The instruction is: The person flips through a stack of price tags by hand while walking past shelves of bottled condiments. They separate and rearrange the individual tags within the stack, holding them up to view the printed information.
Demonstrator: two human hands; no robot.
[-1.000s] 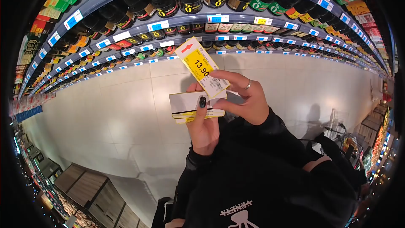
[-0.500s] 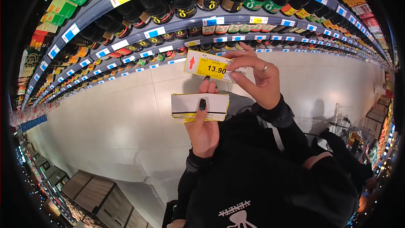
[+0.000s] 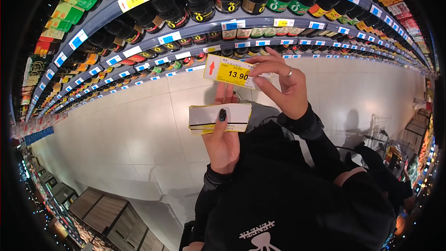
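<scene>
A person is comparing one price tag against the shelf.
The right hand's fingers are pinching the yellow-and-white paper price tag by its end, at 12 o'clock, probably so the print is showing. The left hand is clamping a stack of white, yellow-edged paper tags at 6 o'clock of the price tag, below the grey shelf of dark bottles.

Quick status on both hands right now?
Left hand: closed, holding stack of price tags.
Right hand: closed, pinching yellow 13.90 price tag.
</scene>
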